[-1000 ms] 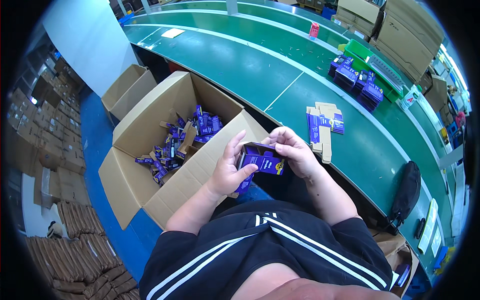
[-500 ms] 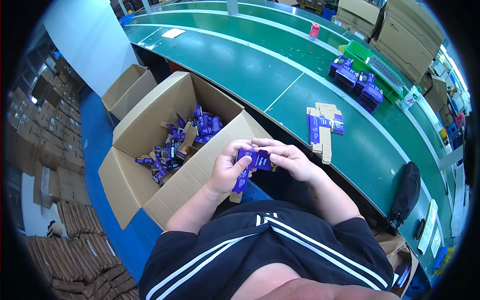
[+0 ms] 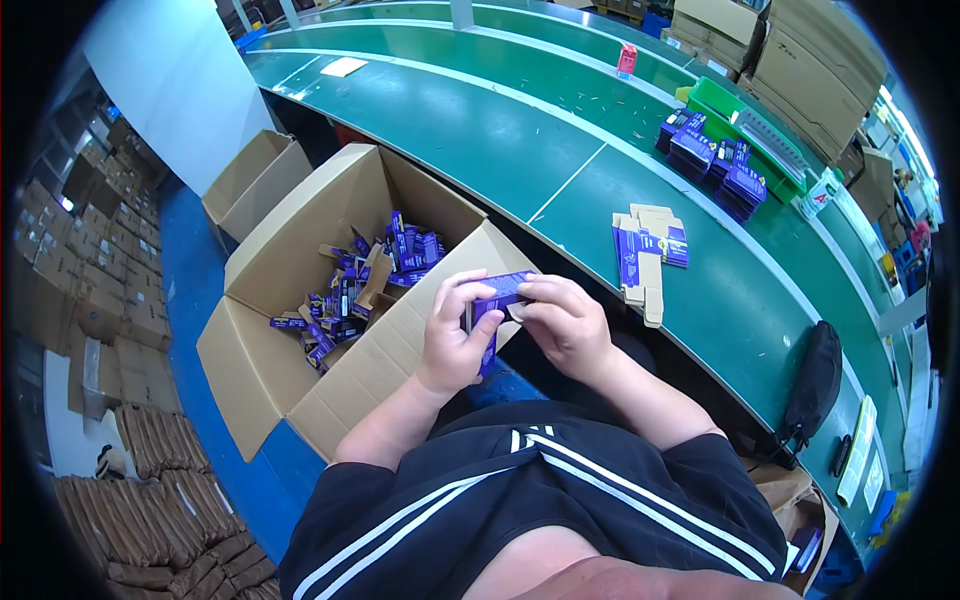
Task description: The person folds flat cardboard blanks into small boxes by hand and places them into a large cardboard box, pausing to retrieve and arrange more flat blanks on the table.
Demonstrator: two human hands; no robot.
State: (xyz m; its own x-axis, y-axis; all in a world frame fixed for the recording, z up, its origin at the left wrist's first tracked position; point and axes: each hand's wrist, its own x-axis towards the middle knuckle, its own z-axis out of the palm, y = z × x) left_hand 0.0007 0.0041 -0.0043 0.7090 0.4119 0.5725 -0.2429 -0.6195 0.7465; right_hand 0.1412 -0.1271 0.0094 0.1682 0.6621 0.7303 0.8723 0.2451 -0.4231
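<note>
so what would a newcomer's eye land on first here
Probably the big open cardboard box left of centre, with small purple cartons jumbled inside. Next, the held purple carton between left grip and right grip, near the centre. Then the bright green bin at upper right, beside purple stacks.

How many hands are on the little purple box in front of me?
2: your left hand holds the purple box from its left, and your right hand has its fingers at the right end. I see no others.

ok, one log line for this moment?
left hand: holding purple carton | right hand: touching same carton | open cardboard box: loose cartons inside | green worktop: flat cartons
</note>
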